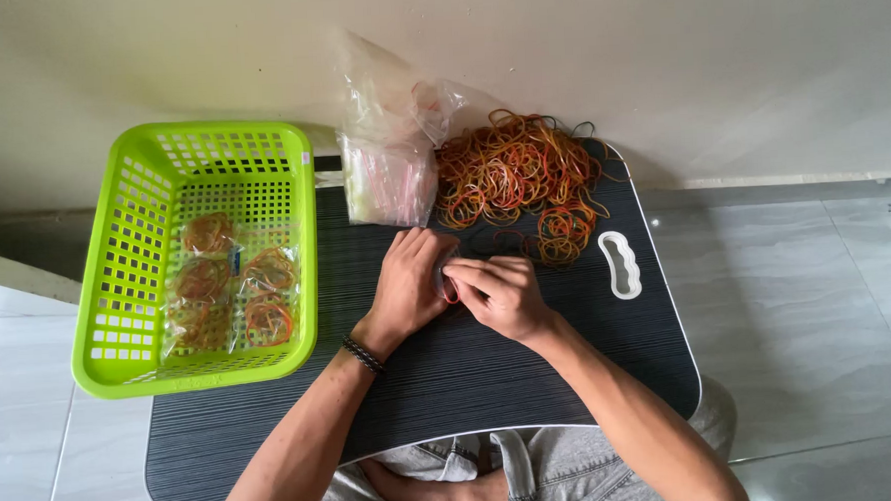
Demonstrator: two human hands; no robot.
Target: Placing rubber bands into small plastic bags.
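A dark striped surface (pixel 451 380) spans my lap, on grey floor tiles (pixel 818 294) by a cream wall. My left hand (pixel 407 282) and right hand (pixel 502 293) pinch a small clear bag (pixel 445 277) between them. Loose rubber bands (pixel 517 172) lie just beyond my fingers.

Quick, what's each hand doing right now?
Left hand: fingers curled around a small clear bag.
Right hand: fingers pinched on the same bag, with rubber bands inside.

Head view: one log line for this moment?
left hand: holds small clear bag | right hand: pinches bag | loose rubber bands: behind hands | green basket: filled bags inside
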